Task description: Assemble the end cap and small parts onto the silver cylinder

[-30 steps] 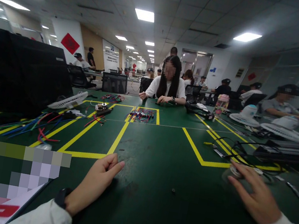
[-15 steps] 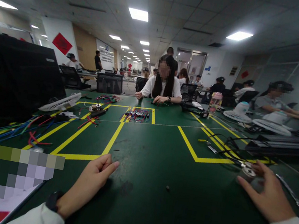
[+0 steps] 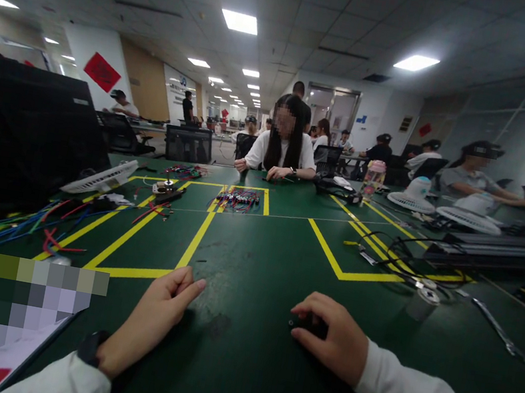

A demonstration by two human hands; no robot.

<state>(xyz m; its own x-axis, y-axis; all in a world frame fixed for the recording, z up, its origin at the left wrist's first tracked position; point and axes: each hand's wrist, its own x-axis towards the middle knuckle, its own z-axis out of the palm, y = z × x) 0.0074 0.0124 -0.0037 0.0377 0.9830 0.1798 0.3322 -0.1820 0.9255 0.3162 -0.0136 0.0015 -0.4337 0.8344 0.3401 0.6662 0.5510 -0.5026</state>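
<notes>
My left hand (image 3: pixel 168 298) rests on the green tabletop, fingers curled in and thumb laid against them. Whatever it may hold is hidden inside the curl. Over the table's middle, my right hand (image 3: pixel 332 334) is open, its thumb and forefinger apart. A tiny nut-like piece (image 3: pixel 291 323) lies on the green surface at the gap between those fingertips. To the right of this hand stands a short metal cylinder (image 3: pixel 423 303) with a bright, holed top. Beyond it lies a wrench (image 3: pixel 494 325).
Loose coloured wires (image 3: pixel 30 216) and a white fan (image 3: pixel 101 176) lie at left, beside a black case (image 3: pixel 19 133). A bundle of small wired parts (image 3: pixel 237 199) sits ahead. Black cables (image 3: pixel 398 251) and dark metal bars (image 3: pixel 501 252) occupy the right. A person (image 3: pixel 284 146) sits opposite.
My right hand has let go of the metal cylinder and moved left to the tiny piece near the table's middle. The cylinder stays standing. My left hand keeps its curled pose.
</notes>
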